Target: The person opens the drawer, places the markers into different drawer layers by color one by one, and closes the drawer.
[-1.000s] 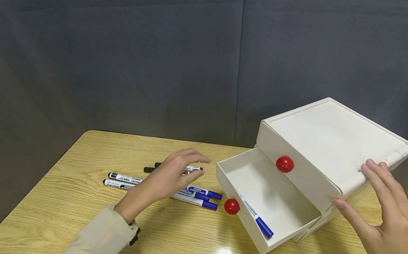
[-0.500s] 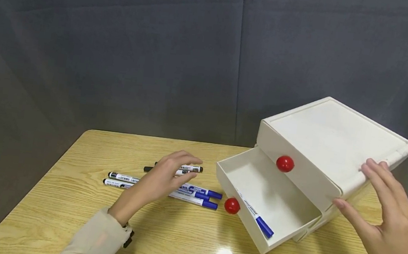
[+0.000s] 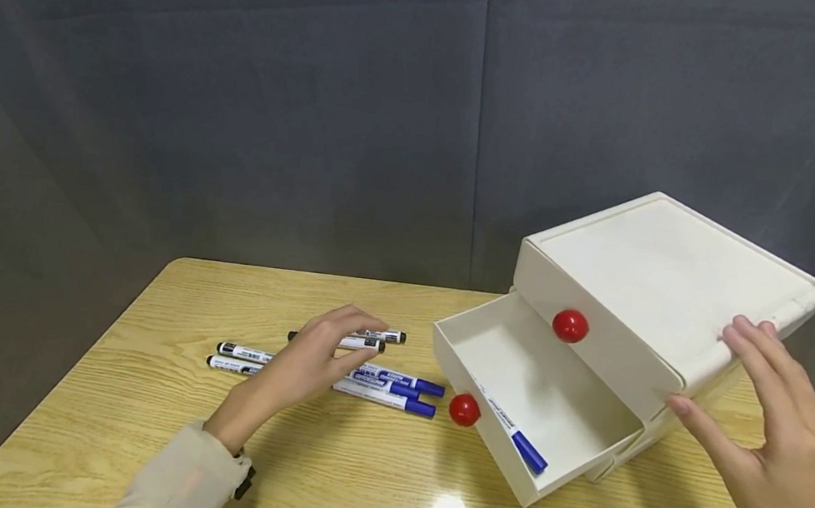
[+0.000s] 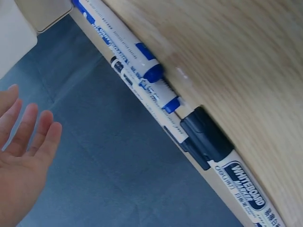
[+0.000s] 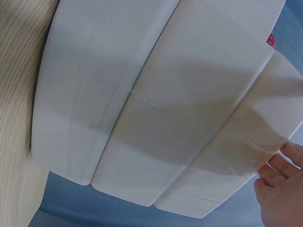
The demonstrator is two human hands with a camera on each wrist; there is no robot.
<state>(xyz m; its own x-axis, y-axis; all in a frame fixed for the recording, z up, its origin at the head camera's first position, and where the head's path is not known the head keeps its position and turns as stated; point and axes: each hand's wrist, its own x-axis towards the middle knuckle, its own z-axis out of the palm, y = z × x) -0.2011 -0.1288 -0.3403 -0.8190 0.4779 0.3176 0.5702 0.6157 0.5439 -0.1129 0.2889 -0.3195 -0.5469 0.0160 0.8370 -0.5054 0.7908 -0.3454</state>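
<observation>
My left hand [image 3: 308, 360] hangs over the whiteboard markers on the table, thumb and fingers apart, holding nothing; it hides parts of them. Blue-capped markers [image 3: 390, 402] lie just right of it, and a black-capped marker [image 3: 359, 343] lies behind it. My right hand [image 3: 781, 447] rests its fingertips on the side edge of a white drawer cabinet [image 3: 675, 289], its thumb at the front corner. In the right wrist view those fingers [image 5: 279, 170] touch the cabinet's edge. A lower drawer [image 3: 559, 380] stands pulled out, with one blue-capped marker [image 3: 528, 452] lying along its front wall.
Red round knobs stick out from the upper drawer front [image 3: 569, 326] and the pulled-out drawer's front [image 3: 464, 410]. More black-ended markers [image 3: 236, 365] lie at the left. The wooden table [image 3: 110, 413] ends at a dark grey curtain [image 3: 318, 110] behind.
My left hand has moved left and slightly downward, away from the drawer and over the markers. The right hand, the drawer and the markers have stayed in place.
</observation>
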